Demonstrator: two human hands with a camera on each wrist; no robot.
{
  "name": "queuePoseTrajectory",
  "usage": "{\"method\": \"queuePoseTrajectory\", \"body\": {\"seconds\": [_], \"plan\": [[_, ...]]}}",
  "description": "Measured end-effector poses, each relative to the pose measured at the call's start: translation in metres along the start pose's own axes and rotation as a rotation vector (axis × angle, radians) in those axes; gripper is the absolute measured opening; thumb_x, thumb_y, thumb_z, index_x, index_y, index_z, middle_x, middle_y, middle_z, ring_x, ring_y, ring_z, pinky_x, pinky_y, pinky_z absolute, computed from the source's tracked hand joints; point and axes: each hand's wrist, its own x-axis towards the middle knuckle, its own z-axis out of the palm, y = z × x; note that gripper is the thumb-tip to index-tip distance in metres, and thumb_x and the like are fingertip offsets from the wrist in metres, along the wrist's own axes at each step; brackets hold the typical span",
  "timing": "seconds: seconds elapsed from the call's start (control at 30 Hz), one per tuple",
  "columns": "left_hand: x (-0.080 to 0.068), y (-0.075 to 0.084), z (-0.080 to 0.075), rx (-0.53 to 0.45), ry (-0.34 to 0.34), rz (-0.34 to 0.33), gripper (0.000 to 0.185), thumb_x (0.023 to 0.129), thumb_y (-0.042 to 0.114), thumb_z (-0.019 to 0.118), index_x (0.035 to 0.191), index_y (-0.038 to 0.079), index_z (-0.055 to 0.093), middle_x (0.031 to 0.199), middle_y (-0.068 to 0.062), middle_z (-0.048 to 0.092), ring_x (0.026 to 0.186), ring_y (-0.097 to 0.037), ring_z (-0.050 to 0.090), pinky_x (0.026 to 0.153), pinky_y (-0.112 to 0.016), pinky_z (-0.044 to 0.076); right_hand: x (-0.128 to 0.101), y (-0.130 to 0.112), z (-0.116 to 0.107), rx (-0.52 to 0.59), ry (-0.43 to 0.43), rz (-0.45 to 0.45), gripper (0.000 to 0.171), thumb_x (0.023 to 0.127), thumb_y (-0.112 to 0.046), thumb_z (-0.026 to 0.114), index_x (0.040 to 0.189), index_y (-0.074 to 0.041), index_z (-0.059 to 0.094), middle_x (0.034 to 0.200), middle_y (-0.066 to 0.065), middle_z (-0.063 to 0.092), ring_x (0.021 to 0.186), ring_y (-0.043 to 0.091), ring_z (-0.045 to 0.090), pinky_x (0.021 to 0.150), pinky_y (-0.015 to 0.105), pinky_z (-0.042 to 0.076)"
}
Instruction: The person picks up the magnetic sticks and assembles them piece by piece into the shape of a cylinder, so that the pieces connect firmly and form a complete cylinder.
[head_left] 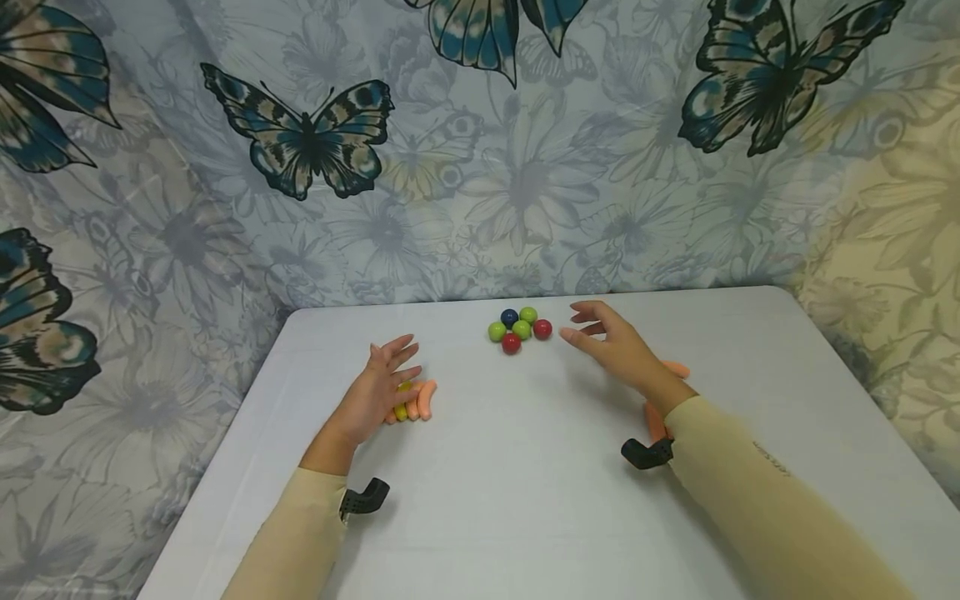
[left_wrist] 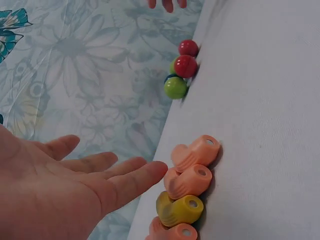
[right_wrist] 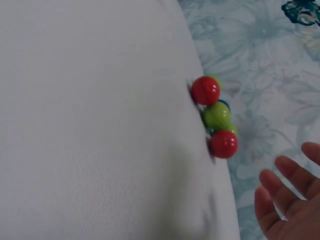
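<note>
My left hand (head_left: 367, 400) hovers with spread fingers just above a row of short curved rods. Among them are orange rods (head_left: 427, 400) and yellow (left_wrist: 181, 210); small greyish discs show in their ends in the left wrist view. At the far side of the table several glossy balls sit clustered: green balls (head_left: 497, 332), red balls (head_left: 542, 329) and a dark blue ball (head_left: 509, 317). Just to their right is my right hand (head_left: 615, 346), fingers slightly bent and apart, holding nothing. It does not touch the balls.
More orange rods (head_left: 656, 423) lie under the right forearm, partly hidden by it. A white-covered table (head_left: 487, 500) carries everything. Behind it hangs a butterfly-patterned cloth (head_left: 525, 192), close to the far edge. Each wrist wears a black camera mount (head_left: 647, 454).
</note>
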Motion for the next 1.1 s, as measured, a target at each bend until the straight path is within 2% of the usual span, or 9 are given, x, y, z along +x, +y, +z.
{"method": "queuePoseTrajectory", "body": {"seconds": [0.23,0.57,0.6,0.63,0.8,0.83,0.9,0.97,1.1], "plan": [[0.003,-0.007,0.0,0.049,0.041,-0.048,0.088,0.111,0.072,0.022,0.173,0.009,0.018,0.177,-0.022,0.015,0.159,-0.052,0.018,0.121,-0.064,0.03,0.019,0.003,0.027,0.078,0.048,0.029,0.07,0.106,-0.045,0.073,0.16,-0.008,0.047,0.15,0.017,0.055,0.134,0.039,0.053,0.101,0.059,0.051],[0.012,-0.01,0.013,0.189,0.063,-0.102,0.071,0.117,0.057,0.024,0.172,0.012,0.022,0.177,-0.021,0.016,0.16,-0.047,0.019,0.122,-0.06,0.03,0.037,0.024,0.059,0.014,0.122,0.013,0.063,0.104,-0.026,0.076,0.156,-0.003,0.049,0.15,0.024,0.047,0.121,0.039,0.057,0.101,0.054,0.051],[0.012,-0.01,0.015,0.218,0.066,-0.105,0.075,0.116,0.06,0.025,0.172,0.01,0.021,0.17,-0.024,0.032,0.154,-0.047,0.033,0.119,-0.055,0.037,0.038,0.025,0.061,0.009,0.134,0.01,0.062,0.104,-0.025,0.077,0.155,-0.003,0.049,0.149,0.023,0.047,0.12,0.038,0.057,0.101,0.054,0.051],[0.012,-0.011,0.017,0.251,0.075,-0.119,0.074,0.116,0.06,0.027,0.172,0.012,0.022,0.169,-0.023,0.035,0.151,-0.046,0.039,0.115,-0.055,0.041,0.039,0.026,0.063,0.006,0.142,0.005,0.062,0.104,-0.023,0.077,0.155,-0.003,0.05,0.149,0.023,0.048,0.12,0.038,0.058,0.101,0.053,0.051],[0.012,-0.016,0.03,0.386,0.114,-0.202,0.085,0.109,0.064,0.055,0.172,0.014,0.028,0.152,-0.023,0.055,0.142,-0.034,0.053,0.11,-0.053,0.044,0.042,0.033,0.073,-0.063,0.14,-0.047,0.063,0.102,-0.017,0.079,0.157,-0.006,0.051,0.151,0.021,0.048,0.119,0.036,0.06,0.102,0.051,0.05],[0.013,-0.017,0.033,0.396,0.124,-0.217,0.084,0.107,0.061,0.062,0.171,0.016,0.031,0.163,-0.019,0.046,0.151,-0.034,0.043,0.116,-0.057,0.038,0.043,0.033,0.075,-0.08,0.143,-0.065,0.062,0.101,-0.015,0.079,0.157,-0.006,0.052,0.152,0.02,0.047,0.118,0.035,0.06,0.102,0.05,0.05],[0.015,-0.019,0.039,0.413,0.129,-0.226,0.086,0.103,0.056,0.072,0.17,0.015,0.035,0.162,-0.016,0.049,0.156,-0.031,0.037,0.12,-0.056,0.034,0.045,0.035,0.078,-0.109,0.157,-0.097,0.061,0.101,-0.013,0.08,0.156,-0.007,0.055,0.152,0.02,0.047,0.115,0.034,0.061,0.101,0.05,0.051],[0.018,-0.023,0.044,0.445,0.137,-0.219,0.082,0.102,0.048,0.078,0.167,0.013,0.042,0.166,-0.009,0.045,0.154,-0.032,0.04,0.118,-0.056,0.038,0.046,0.036,0.079,-0.133,0.176,-0.116,0.056,0.099,-0.01,0.08,0.151,-0.007,0.06,0.15,0.019,0.049,0.113,0.034,0.061,0.1,0.05,0.051],[0.022,-0.029,0.05,0.53,0.147,-0.194,0.069,0.1,0.029,0.082,0.158,0.007,0.053,0.153,-0.011,0.057,0.14,-0.029,0.055,0.108,-0.051,0.049,0.046,0.037,0.081,-0.162,0.217,-0.121,0.039,0.101,-0.006,0.077,0.139,-0.003,0.067,0.139,0.019,0.056,0.112,0.033,0.06,0.1,0.05,0.051]]}}
